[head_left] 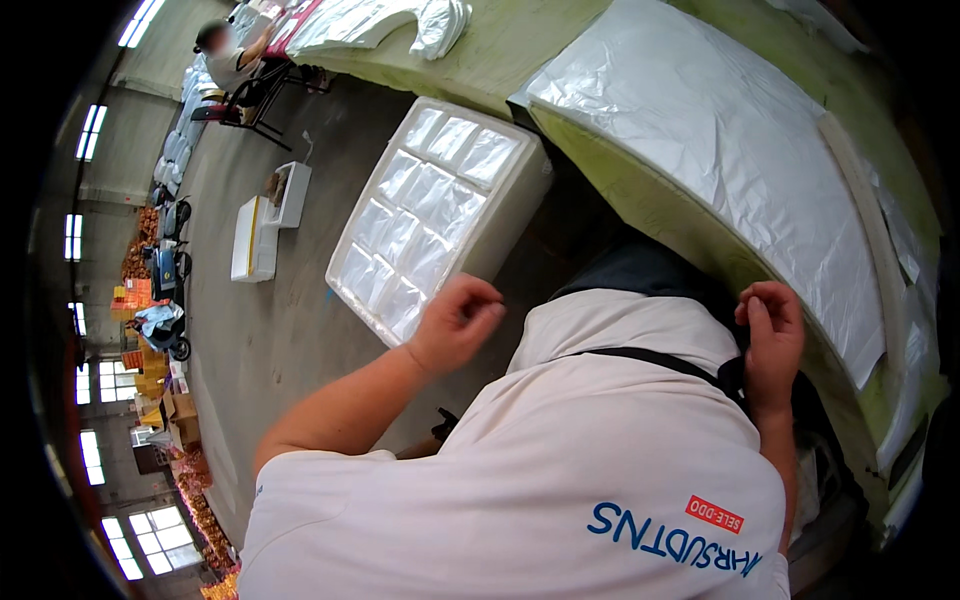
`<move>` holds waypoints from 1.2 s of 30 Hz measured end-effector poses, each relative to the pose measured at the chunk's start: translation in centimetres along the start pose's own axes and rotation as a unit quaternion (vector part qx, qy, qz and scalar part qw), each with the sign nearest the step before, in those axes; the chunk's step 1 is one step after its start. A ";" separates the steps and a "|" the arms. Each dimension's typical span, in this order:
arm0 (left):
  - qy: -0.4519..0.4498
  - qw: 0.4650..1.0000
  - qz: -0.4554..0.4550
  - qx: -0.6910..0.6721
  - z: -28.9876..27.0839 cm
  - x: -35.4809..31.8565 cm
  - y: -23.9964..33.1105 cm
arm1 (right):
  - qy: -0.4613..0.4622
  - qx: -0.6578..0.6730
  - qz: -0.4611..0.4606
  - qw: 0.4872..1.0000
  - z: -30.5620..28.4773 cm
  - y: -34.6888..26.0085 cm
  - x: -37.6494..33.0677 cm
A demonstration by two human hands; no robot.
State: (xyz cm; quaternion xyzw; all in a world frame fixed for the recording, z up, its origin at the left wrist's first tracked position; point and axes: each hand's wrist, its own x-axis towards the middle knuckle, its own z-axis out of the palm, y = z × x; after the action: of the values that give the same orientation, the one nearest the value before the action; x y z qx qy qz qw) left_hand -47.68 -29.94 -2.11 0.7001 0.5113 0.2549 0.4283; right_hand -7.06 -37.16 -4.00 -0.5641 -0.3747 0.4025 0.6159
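box [512,205] white, shiny packs [408,227] in rows; left hand [453,328] near, thumb apart; right hand [774,338] curled, grip unclear.

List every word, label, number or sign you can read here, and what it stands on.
White shirt: large blue lettering, legible, wording withheld.
Red rectangular patch on that shirt: small pale lettering, wording withheld.
Small blue mark at the shirt's left edge: too small to read.
Orange boxes in the background: any print too small to read.
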 end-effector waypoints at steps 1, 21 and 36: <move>-0.039 0.999 0.023 -0.020 1.2 0.8 0.8 | 0.022 -0.001 -0.015 1.000 -0.3 -0.2 -0.3; -0.278 0.865 0.416 -0.032 21.9 18.9 21.1 | 0.095 -0.529 0.086 0.839 -13.7 -11.6 -0.8; -0.197 0.823 0.522 0.104 29.3 19.3 25.0 | 0.164 -0.062 0.084 0.981 -9.1 -5.0 -5.1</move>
State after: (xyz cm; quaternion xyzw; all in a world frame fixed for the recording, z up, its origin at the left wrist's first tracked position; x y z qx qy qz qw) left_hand -5.25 -24.62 3.14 0.9380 -0.0025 0.2426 0.2474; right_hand -0.33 -45.59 0.22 -0.6894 -0.2439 0.3306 0.5967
